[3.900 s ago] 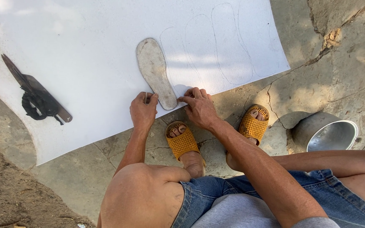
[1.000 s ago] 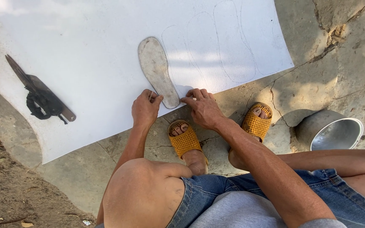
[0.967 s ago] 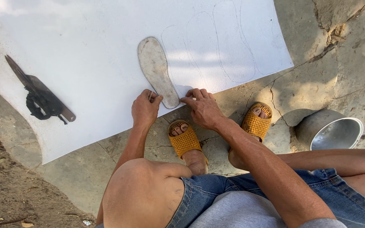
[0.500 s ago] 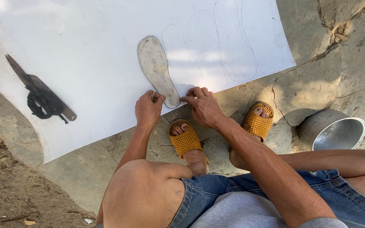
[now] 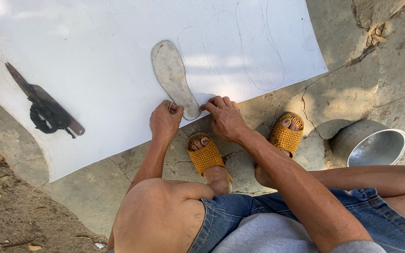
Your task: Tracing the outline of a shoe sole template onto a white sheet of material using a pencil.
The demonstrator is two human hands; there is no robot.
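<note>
Both hands press the grey insole template (image 5: 173, 77) on the white sheet (image 5: 94, 70): left hand (image 5: 165, 121) and right hand (image 5: 225, 117) have barely shifted at its heel, fingers flat.

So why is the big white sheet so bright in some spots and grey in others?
Head view: sunlight hits the large white sheet unevenly, nearly washing out its top left corner, with soft dappled shade across the middle near the worn grey sole-shaped template; the round metal bowl gleams inside; everything looks sharp, without blur.
</note>
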